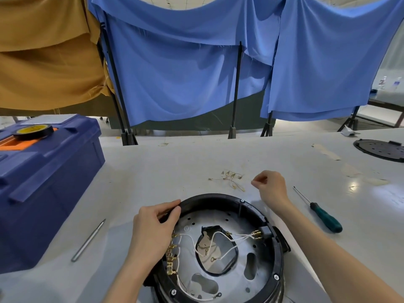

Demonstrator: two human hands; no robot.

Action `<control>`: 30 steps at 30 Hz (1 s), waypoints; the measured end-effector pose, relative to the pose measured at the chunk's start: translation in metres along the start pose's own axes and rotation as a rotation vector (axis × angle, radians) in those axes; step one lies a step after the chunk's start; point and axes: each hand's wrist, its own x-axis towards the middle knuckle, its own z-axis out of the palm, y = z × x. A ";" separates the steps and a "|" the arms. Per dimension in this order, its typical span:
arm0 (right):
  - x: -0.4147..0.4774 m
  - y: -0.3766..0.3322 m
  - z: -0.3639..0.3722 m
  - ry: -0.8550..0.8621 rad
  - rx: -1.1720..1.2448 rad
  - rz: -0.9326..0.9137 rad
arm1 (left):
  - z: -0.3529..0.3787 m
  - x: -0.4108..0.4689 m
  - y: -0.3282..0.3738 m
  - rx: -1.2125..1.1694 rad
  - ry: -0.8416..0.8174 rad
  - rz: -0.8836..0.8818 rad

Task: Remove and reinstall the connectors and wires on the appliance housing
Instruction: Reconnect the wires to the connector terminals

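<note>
A person works at a white bench [175, 167] on a round black appliance housing [218, 196], which lies open side up at the near edge, at 6 o'clock. The left hand [153, 228] takes the housing's rim at about 10 o'clock, its grip closed with fingers curled over the edge. The right hand [271, 189] is raised over the bench just past the rim at 1 o'clock, thumb and forefinger together; whether that grip has anything in it cannot be told. White wires [244, 237] cross the metal plate inside, with brass connectors [170, 256] lined up along the rim at 9 o'clock. A loose wire bundle [231, 179] lies at 12 o'clock, a green-handled screwdriver [323, 217] at 3 o'clock, a thin metal tool [88, 240] at 9 o'clock and a blue toolbox [50, 178] bearing a tape roll [32, 131] at 10 o'clock.
</note>
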 end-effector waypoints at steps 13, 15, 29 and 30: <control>-0.047 -0.057 -0.057 -0.425 0.563 -0.064 | -0.005 -0.008 0.033 -0.052 0.006 0.185; -0.058 -0.066 -0.058 -0.535 0.589 -0.082 | -0.004 -0.010 0.042 -0.152 -0.054 0.207; -0.089 -0.101 -0.064 -0.848 0.425 -0.192 | -0.009 -0.019 0.056 -0.344 -0.142 0.131; -0.091 -0.107 -0.062 -0.848 0.423 -0.188 | -0.008 -0.020 0.058 -0.336 -0.164 0.133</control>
